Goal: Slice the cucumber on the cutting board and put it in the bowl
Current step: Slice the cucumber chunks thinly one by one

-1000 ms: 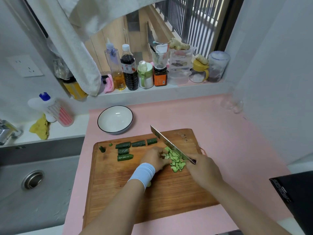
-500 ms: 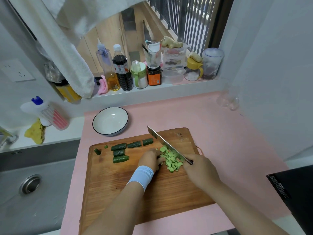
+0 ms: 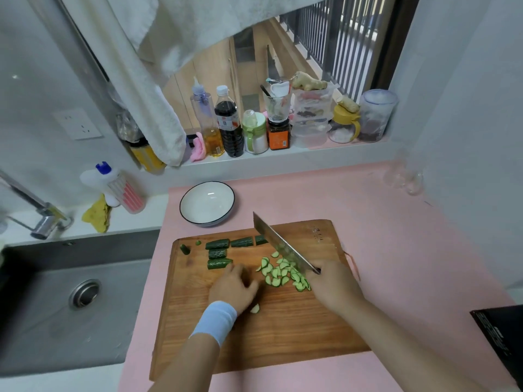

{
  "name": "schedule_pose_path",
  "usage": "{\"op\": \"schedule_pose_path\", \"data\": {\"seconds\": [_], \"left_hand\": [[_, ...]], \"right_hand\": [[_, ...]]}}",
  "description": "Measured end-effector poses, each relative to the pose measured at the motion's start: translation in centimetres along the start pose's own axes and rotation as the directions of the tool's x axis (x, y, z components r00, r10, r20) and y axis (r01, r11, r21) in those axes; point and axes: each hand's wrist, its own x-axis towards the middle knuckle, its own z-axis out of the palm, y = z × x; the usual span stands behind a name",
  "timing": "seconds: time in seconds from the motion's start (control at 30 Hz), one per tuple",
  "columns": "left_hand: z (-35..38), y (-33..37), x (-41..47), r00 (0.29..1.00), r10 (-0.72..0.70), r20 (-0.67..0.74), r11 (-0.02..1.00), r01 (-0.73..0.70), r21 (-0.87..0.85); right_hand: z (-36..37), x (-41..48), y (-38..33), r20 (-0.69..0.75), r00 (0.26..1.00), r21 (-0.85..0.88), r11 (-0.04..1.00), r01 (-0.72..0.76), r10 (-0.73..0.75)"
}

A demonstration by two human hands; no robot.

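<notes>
i count one bowl, one cutting board, one knife, two hands: left hand, right hand. five unsliced cucumber chunks, two small end bits. slice pile too bunched to count.

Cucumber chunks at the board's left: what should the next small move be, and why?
Probably the left hand takes the nearest uncut chunk and brings it beside the knife, held in the grip of the right hand. Several chunks lie whole, the slices are piled by the blade, and the bowl holds nothing.
</notes>
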Motion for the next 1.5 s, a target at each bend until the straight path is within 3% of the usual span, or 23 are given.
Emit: {"op": "schedule_pose_path", "data": {"seconds": [0.1,0.23,0.37,0.47,0.7,0.87,1.2,1.37,1.5], "left_hand": [[0.7,-1.7,-2.4,0.981,0.119,0.152,0.987,-0.133,0.090],[1.2,-1.0,-1.9,0.967,0.195,0.166,0.979,-0.202,0.024],[1.6,2.0,-0.6,0.992,0.063,0.111,0.980,-0.041,-0.193],[2.2,4.6,-0.1,0.996,-0.044,0.074,0.904,0.071,-0.422],[0.8,-0.1,-0.3,0.948,-0.250,-0.196,0.858,0.123,-0.499],[0.0,-3.5,0.2,0.935,-0.264,-0.238,0.857,0.114,-0.502],[0.4,-2.7,1.1,0.988,-0.040,-0.149,0.957,-0.005,-0.290],[-0.6,-0.2,4.7,0.978,0.135,-0.158,0.972,-0.161,-0.169],[-0.8,2.2,8.6,0.969,0.240,-0.064,0.970,-0.241,-0.010]], "right_hand": [[0.6,0.2,-0.6,0.026,1.000,-0.004,1.000,0.013,-0.013],[1.0,-0.1,-0.9,0.047,0.999,-0.020,1.000,0.018,-0.018],[0.9,-0.6,-0.7,0.023,0.999,-0.045,0.999,0.028,-0.027],[0.8,-0.9,-0.7,0.004,1.000,-0.066,0.998,0.017,-0.017],[3.0,-3.0,-1.5,0.126,0.992,-0.016,1.000,-0.008,0.010],[6.4,-4.6,-2.3,0.155,0.986,0.001,0.998,-0.063,0.062],[4.7,-4.4,-0.9,-0.074,0.977,-0.040,0.978,-0.205,0.202],[4.3,-4.5,-1.1,-0.066,0.978,0.056,0.979,-0.194,0.197],[4.0,-4.1,-1.7,-0.097,0.972,0.160,0.967,-0.196,0.213]]}}
